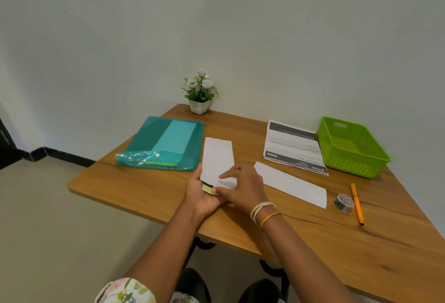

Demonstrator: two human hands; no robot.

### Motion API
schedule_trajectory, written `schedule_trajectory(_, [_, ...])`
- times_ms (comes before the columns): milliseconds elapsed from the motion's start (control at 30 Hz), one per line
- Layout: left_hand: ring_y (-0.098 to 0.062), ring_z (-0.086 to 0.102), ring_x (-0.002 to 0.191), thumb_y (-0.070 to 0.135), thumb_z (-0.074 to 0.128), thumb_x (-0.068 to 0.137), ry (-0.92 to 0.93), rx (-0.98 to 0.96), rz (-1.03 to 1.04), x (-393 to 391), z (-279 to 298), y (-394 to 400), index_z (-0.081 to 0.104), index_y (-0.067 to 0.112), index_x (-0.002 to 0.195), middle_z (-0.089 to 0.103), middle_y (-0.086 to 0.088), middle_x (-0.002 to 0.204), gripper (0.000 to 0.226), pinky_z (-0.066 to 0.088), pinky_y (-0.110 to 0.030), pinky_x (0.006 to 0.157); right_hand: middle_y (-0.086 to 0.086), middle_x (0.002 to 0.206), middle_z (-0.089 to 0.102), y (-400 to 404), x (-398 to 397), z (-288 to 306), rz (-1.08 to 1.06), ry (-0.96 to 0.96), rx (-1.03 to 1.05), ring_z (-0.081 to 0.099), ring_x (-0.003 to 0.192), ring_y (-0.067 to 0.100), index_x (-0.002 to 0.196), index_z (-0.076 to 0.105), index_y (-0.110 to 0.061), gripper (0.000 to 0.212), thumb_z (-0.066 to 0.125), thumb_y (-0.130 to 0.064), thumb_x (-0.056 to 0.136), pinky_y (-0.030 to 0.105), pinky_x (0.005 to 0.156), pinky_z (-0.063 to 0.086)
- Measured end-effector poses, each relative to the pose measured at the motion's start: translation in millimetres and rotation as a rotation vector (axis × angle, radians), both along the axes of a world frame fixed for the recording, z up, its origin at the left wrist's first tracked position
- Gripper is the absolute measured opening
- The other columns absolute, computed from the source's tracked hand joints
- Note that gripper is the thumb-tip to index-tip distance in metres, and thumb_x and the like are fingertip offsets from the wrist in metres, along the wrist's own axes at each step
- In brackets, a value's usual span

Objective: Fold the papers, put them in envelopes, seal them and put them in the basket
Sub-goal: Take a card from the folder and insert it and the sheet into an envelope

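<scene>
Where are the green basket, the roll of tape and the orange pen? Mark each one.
green basket (325,145): head view, on its near left wall.
roll of tape (343,202): head view, on the roll's outer band.
orange pen (357,204): head view, mid-barrel.

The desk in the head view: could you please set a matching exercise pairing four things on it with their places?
1. green basket
2. flower pot
3. teal folder
4. orange pen

A. far corner by the wall
B. left part of the desk
C. far right
D. beside the tape roll

Pairs: 1-C, 2-A, 3-B, 4-D
</scene>
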State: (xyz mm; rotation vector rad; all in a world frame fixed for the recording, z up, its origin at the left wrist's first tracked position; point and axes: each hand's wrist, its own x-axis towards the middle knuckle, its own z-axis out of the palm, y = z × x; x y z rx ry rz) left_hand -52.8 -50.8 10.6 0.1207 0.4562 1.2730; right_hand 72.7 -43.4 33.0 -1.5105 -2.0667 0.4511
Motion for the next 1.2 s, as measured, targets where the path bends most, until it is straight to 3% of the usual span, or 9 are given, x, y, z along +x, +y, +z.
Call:
schedule_trajectory(233, [-0.033, 0.054, 0.123, 0.045, 0.038, 0.098, -0.003, 0.009, 0.014, -0.5, -4.4, 1.3, 0.055, 0.008, 0.13, 0.06, -0.019, 0.13, 0.052, 0.038, -0.05, 0.106, -0.007, 0.118, 0.067, -2.4, -6.2, 7.4, 0.123, -0.039, -0.018, 0.058, 0.107, 0.013, 0.107, 0.072, -0.027, 0.028, 0.068, -0.037, 0.082, 0.026, 0.089, 0.047])
schedule_trajectory(367, [-0.03, 0.057, 0.12, 0.041, 0.046, 0.095, -0.002, 0.042, 0.012, 1.6, 0.0, -1.4, 0.056, 0.009, 0.131, 0.061, -0.015, 0.13, 0.049, 0.043, -0.047, 0.103, -0.003, 0.109, 0.07, -8.9, -6.4, 7.1, 0.112, -0.106, 0.217, 0.063, 0.096, 0.016, 0.106, 0.072, -0.021, 0.025, 0.061, -0.03, 0.085, 0.027, 0.081, 0.052])
schedule_trajectory(567, [-0.029, 0.063, 0.105, 0.043, 0.071, 0.081, -0.015, 0.051, 0.053, -1.4, -0.4, -0.1, 0.05, 0.008, 0.137, 0.061, -0.016, 0.119, 0.069, 0.052, -0.045, 0.092, -0.001, 0.089, 0.074, -18.2, -14.1, -2.1, 0.071, -0.081, 0.477, 0.066, 0.073, 0.013, 0.094, 0.074, -0.018, 0.016, 0.065, -0.025, 0.083, 0.021, 0.063, 0.054])
schedule_trajectory(733, [-0.029, 0.063, 0.096, 0.037, 0.061, 0.087, -0.003, 0.017, 0.088, 1.5, 1.6, -1.4, 0.052, 0.007, 0.133, 0.064, -0.018, 0.107, 0.056, 0.058, -0.042, 0.077, -0.002, 0.102, 0.072, -24.1, -16.0, 0.9, 0.059, -0.065, 0.364, 0.065, 0.085, 0.013, 0.105, 0.072, -0.02, 0.024, 0.061, -0.032, 0.088, 0.02, 0.07, 0.049])
schedule_trajectory(833, [-0.029, 0.061, 0.097, 0.037, 0.06, 0.085, 0.01, 0.0, 0.08, 2.0, 2.6, -2.7, 0.054, 0.007, 0.128, 0.064, -0.018, 0.106, 0.053, 0.053, -0.042, 0.084, -0.003, 0.105, 0.07, -23.5, -16.2, 2.7, 0.06, -0.108, 0.305, 0.062, 0.089, 0.012, 0.109, 0.071, -0.022, 0.025, 0.056, -0.033, 0.092, 0.022, 0.075, 0.051])
schedule_trajectory(933, [-0.027, 0.061, 0.098, 0.036, 0.061, 0.083, 0.026, 0.009, 0.072, 1.9, 2.4, -3.9, 0.056, 0.007, 0.125, 0.065, -0.016, 0.104, 0.051, 0.047, -0.04, 0.092, 0.001, 0.089, 0.072, -25.6, -16.8, 5.7, 0.058, -0.156, 0.407, 0.065, 0.075, 0.015, 0.096, 0.073, -0.017, 0.016, 0.063, -0.025, 0.087, 0.025, 0.063, 0.054])
schedule_trajectory(1033, [-0.026, 0.062, 0.095, 0.033, 0.061, 0.082, 0.033, 0.02, 0.077, 3.9, 4.6, -7.9, 0.06, 0.007, 0.116, 0.067, -0.014, 0.097, 0.042, 0.049, -0.037, 0.088, 0.002, 0.072, 0.068, -26.3, -16.1, 6.8, 0.035, -0.125, 0.51, 0.06, 0.058, 0.014, 0.081, 0.07, -0.014, 0.005, 0.072, -0.018, 0.078, 0.023, 0.048, 0.05])
schedule_trajectory(1133, [-0.025, 0.063, 0.089, 0.03, 0.06, 0.08, 0.039, 0.023, 0.081, 5.5, 6.1, -10.4, 0.061, 0.007, 0.11, 0.067, -0.013, 0.09, 0.038, 0.051, -0.037, 0.082, 0.003, 0.076, 0.069, -26.1, -14.3, 7.9, 0.023, -0.128, 0.515, 0.062, 0.062, 0.016, 0.086, 0.07, -0.015, 0.009, 0.071, -0.017, 0.078, 0.022, 0.051, 0.048])
schedule_trajectory(1200, [-0.026, 0.062, 0.089, 0.031, 0.059, 0.079, 0.046, 0.024, 0.065, 5.5, 6.8, -10.9, 0.061, 0.007, 0.111, 0.066, -0.014, 0.091, 0.041, 0.051, -0.038, 0.082, 0.004, 0.096, 0.07, -27.4, -14.3, 9.1, 0.014, -0.146, 0.419, 0.065, 0.08, 0.02, 0.106, 0.069, -0.016, 0.023, 0.066, -0.022, 0.084, 0.025, 0.065, 0.05])
